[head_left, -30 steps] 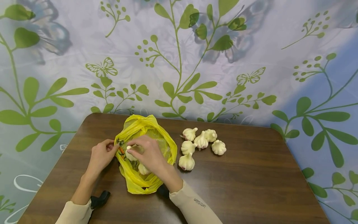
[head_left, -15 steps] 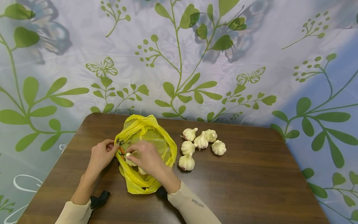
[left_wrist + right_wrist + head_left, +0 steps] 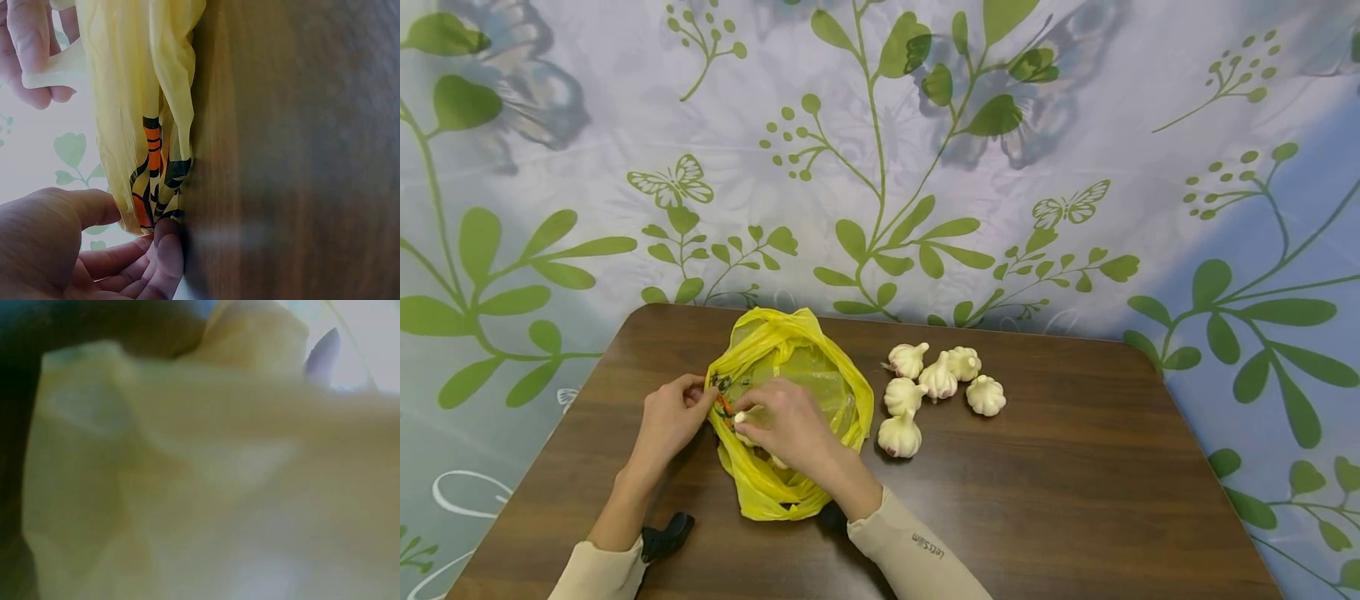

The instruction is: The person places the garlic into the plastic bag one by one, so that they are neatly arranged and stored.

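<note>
The left forearm rises from the near left, and the left hand [image 3: 677,421] slants toward the left rim of the yellow bag [image 3: 859,392], its thumb and fingers pinching the plastic edge from both sides. The right forearm crosses the bag's near right rim from the lower right; the right hand [image 3: 793,423], back uppermost, reaches left over the mouth with its fingers pinching the stem of a garlic bulb [image 3: 746,437] (the pale stem shows between them in the left wrist view too). That bulb is low in the bag's left side, stem pointing up off the bench [image 3: 1097,467], long axis roughly upright. The bag's mouth opens upward.

Right of the bag, six loose bulbs lie grouped on the bench: the nearest bulb [image 3: 899,435] points its stem toward the far edge, and the bulb behind it [image 3: 902,397] points its stem right. The right wrist view is mostly blurred yellow plastic.
</note>
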Available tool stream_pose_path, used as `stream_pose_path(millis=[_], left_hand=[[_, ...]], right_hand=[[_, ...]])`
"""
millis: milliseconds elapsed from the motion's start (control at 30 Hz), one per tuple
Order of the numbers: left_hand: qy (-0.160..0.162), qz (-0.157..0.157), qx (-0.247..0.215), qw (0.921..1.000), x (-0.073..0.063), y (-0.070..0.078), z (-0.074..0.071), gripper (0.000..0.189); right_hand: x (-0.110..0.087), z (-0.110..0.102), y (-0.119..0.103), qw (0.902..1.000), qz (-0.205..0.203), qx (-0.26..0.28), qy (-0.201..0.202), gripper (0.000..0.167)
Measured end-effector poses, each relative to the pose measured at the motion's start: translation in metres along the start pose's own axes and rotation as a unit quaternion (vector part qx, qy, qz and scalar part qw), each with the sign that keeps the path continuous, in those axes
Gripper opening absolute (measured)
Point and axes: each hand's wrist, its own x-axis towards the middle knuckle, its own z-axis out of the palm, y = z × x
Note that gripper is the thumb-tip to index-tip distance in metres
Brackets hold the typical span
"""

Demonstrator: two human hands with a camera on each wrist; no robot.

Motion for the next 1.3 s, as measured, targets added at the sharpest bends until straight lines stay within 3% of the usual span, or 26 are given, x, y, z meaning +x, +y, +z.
stream_pose_path(millis=[300,833,1300], left_hand=[[0.006,0.006,0.0,1.0,0.001,-0.001,0.001,0.032],[0.004,0.002,0.0,1.0,-0.001,0.001,0.001,0.032],[0.0,-0.002,-0.003,1.0,-0.003,0.0,0.002,0.033]], right_hand=[[-0.003,-0.006,0.001,0.9997,-0.014,-0.005,0.021,0.027],[-0.02,-0.03,0.002,0.994,-0.035,0.03,0.099,0.019],[-0.053,-0.054,0.011,0.9879,-0.026,0.04,0.147,0.017]])
